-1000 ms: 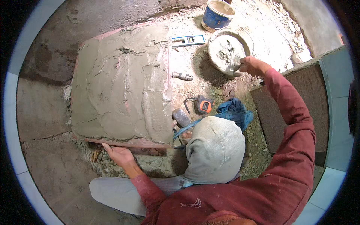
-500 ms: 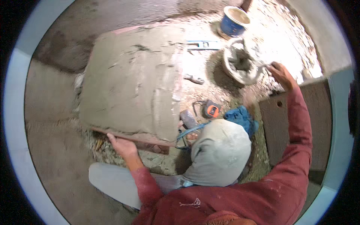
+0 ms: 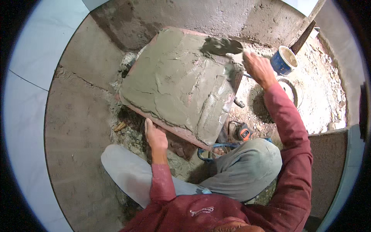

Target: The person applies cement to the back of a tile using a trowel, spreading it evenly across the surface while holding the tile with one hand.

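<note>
A square tile (image 3: 190,135) with a reddish rim lies before me, its top spread with wet grey mortar (image 3: 170,77). My left hand (image 3: 155,136) grips its near edge, thumb at the rim and the other fingers partly hidden below. In my right hand (image 3: 258,69) is a trowel (image 3: 233,47), closed in my fingers by the handle. A lump of mortar covers much of its blade, over the tile's far right corner. My right forearm partly covers the mortar bucket (image 3: 296,92).
A blue bucket (image 3: 281,63) stands at the back right. Right of the tile lie a tape measure (image 3: 244,133) and a small tool (image 3: 239,102). Rubble (image 3: 133,137) borders the tile's near left side. A rough wall (image 3: 216,19) rises behind.
My right hand has moved from the mortar bucket leftward to the tile's far corner, with mortar on the trowel. The tile appears turned in view; my left hand still holds its near edge.
</note>
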Motion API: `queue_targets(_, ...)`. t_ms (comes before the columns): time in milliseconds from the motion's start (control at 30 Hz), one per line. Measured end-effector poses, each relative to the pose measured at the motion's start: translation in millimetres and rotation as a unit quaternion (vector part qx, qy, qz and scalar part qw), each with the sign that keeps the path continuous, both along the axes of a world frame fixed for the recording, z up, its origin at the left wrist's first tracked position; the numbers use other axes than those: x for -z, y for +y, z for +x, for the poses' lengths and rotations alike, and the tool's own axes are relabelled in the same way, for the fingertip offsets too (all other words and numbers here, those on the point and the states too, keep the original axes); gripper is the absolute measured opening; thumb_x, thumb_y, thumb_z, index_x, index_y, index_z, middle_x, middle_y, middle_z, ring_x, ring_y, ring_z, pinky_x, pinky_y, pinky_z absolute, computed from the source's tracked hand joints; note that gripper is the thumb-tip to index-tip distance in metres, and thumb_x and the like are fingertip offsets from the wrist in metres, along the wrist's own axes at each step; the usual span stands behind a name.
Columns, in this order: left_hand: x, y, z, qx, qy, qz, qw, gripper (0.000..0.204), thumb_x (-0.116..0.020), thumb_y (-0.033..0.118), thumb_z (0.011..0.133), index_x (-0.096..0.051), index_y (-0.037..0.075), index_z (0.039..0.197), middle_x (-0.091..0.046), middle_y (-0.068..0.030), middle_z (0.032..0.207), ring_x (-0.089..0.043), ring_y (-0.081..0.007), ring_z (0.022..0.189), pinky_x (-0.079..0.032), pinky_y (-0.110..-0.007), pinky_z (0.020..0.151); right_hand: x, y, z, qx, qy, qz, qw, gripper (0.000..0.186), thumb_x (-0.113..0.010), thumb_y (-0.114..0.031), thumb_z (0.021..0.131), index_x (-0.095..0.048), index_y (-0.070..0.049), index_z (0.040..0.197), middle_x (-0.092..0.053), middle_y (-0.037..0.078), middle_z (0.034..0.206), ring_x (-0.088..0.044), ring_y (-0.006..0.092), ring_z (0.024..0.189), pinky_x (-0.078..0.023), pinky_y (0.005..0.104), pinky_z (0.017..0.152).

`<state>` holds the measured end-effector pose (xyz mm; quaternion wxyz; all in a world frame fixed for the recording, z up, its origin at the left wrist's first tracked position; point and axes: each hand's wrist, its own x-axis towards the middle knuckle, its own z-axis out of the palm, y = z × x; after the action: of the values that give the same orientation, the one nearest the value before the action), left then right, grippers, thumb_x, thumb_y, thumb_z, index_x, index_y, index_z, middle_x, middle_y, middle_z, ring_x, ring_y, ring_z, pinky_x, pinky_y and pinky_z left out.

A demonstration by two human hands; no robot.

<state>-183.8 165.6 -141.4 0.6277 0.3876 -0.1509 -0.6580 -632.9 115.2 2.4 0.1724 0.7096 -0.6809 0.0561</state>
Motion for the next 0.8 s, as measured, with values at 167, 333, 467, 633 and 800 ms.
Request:
queue_targets(167,-12,4,-8,-0.009,-0.010,0.028,1.000,0.059,-0.059,0.036,0.102,-0.038,0.009,0.151,-0.048,-0.0069,0.146,-0.048,-0.0254,0.129,-0.039,-0.045,0.107,-24,-22,28,-0.014,0.036,-0.040,0.998,0.019,-0.057,-0.024,0.099,-0.052,-0.008,0.107,-0.063,0.016,0.088,-0.066,0.0342,0.067,-0.051,0.0473,0.056)
queue_targets(333,-14,3,-7,-0.018,-0.010,0.040,0.999,0.062,-0.059,0.037,0.102,-0.036,0.009,0.152,-0.046,-0.0089,0.146,-0.047,-0.0254,0.127,-0.039,-0.045,0.104,-57,-28,31,-0.070,-0.135,-0.021,0.988,0.025,-0.055,-0.025,0.101,-0.054,-0.003,0.114,-0.067,0.020,0.096,-0.067,0.0371,0.072,-0.051,0.0468,0.062)
queue_targets(467,-18,5,-6,-0.019,-0.010,0.034,0.999,0.061,-0.060,0.036,0.101,-0.038,0.009,0.151,-0.046,-0.0079,0.145,-0.047,-0.0245,0.126,-0.039,-0.044,0.104,-67,-38,18,0.047,-0.456,0.163,0.874,0.047,-0.053,-0.042,0.104,-0.058,-0.001,0.125,-0.067,0.010,0.091,-0.060,0.0184,0.065,-0.051,0.0330,0.054)
queue_targets(633,-18,4,-21,-0.019,0.000,0.056,0.998,0.062,-0.060,0.038,0.101,-0.038,0.009,0.151,-0.047,-0.0061,0.144,-0.048,-0.0219,0.122,-0.040,-0.040,0.100,-39,-48,6,0.153,-0.610,0.278,0.726,0.043,-0.055,-0.051,0.101,-0.060,-0.009,0.098,-0.052,-0.002,0.072,-0.051,0.0075,0.053,-0.045,0.0248,0.042)
queue_targets(800,-12,2,-11,-0.036,-0.013,0.040,0.998,0.062,-0.061,0.040,0.101,-0.040,0.010,0.151,-0.048,-0.0040,0.141,-0.049,-0.0174,0.115,-0.040,-0.036,0.094,-36,-56,93,0.133,-0.559,0.415,0.705,0.038,-0.053,-0.045,0.102,-0.058,-0.008,0.096,-0.049,-0.003,0.065,-0.050,0.0096,0.047,-0.046,0.0272,0.040)
